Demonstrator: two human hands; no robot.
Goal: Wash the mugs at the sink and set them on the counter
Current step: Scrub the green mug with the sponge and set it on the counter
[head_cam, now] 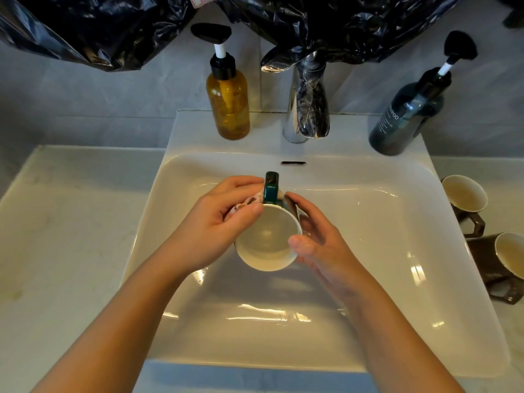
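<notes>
Left hand (224,222) fingers pinch a crumpled pink cloth (241,207) against one teal mug (266,239), right hand (320,242) fingers curled round it, over the glossy white sink (368,211); two brown mugs (465,199) lie on the worktop (71,222).

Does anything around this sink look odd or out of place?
Yes. Crumpled black plastic hangs across the wall above the sink, reaching down to the tap. A shampoo bottle seems odd for dishwashing. Nothing looks spilled or broken.
</notes>
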